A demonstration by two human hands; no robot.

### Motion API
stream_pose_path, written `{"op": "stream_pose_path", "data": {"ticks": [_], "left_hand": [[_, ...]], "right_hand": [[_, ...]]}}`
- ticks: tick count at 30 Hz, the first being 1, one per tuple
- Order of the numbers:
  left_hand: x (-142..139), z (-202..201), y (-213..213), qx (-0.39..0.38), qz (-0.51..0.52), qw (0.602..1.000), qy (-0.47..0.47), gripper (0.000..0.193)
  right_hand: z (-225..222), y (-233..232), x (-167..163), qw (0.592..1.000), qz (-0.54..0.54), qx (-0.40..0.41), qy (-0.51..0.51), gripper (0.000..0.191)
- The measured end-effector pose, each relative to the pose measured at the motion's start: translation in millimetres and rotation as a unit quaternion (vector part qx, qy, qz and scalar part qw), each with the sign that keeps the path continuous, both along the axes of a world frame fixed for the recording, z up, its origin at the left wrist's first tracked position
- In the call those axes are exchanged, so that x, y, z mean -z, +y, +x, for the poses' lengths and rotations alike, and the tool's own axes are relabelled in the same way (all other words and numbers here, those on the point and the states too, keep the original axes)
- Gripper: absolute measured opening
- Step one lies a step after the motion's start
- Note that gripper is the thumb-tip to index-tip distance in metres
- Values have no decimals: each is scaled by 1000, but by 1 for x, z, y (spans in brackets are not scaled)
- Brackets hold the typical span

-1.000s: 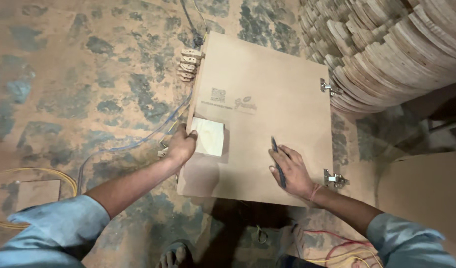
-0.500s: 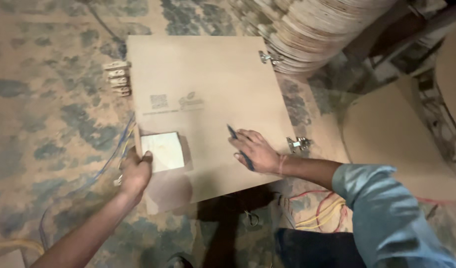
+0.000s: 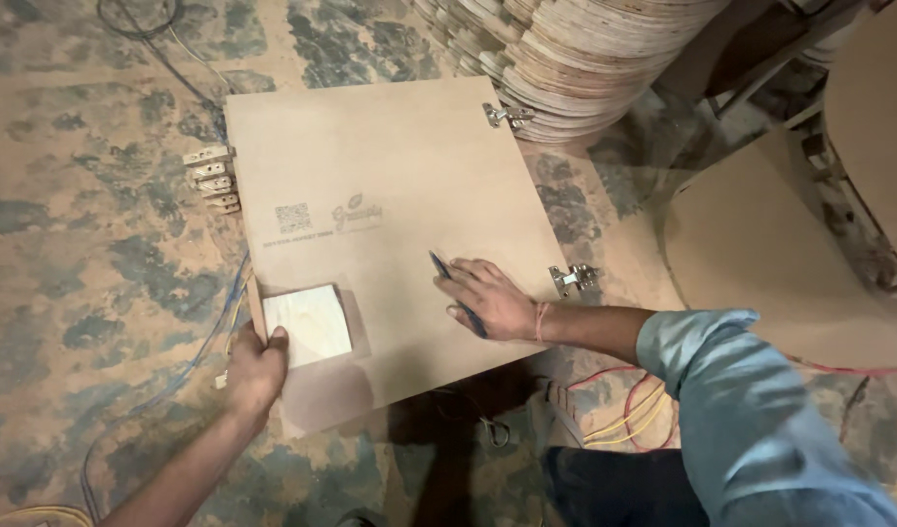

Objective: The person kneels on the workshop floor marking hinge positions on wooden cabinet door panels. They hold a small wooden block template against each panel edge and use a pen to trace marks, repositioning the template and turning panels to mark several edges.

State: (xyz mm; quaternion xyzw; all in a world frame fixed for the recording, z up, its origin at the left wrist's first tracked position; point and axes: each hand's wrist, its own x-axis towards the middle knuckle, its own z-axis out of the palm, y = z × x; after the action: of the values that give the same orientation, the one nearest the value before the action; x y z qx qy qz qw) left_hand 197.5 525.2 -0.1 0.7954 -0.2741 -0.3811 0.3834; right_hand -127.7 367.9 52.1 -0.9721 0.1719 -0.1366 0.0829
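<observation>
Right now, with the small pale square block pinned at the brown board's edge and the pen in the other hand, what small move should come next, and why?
Probably bring the right hand, which rests flat on the brown fibreboard panel with the dark pen in it, across to the small pale square wooden block. The left hand holds that block against the panel's near-left edge, and the pen tip lies well away from it.

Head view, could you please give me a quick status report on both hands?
Left hand gripping small pale square block at board's edge. Right hand flat on board, holding dark pen. Hinges nearby, nothing blocking.
</observation>
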Motion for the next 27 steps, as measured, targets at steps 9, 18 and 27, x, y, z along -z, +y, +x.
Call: {"op": "stream_pose_path", "data": {"ticks": [9,18,27], "left_hand": [[26,6,17,72,-55,957,-275,56],[25,0,36,73,-15,956,-285,59],[4,6,40,90,58,971,-213,52]], "right_hand": [[8,7,-10,1000,-5,-4,0,52],[13,8,-5,1000,-8,3,4,51],[16,10,-5,1000,-16,4,16,50]]}}
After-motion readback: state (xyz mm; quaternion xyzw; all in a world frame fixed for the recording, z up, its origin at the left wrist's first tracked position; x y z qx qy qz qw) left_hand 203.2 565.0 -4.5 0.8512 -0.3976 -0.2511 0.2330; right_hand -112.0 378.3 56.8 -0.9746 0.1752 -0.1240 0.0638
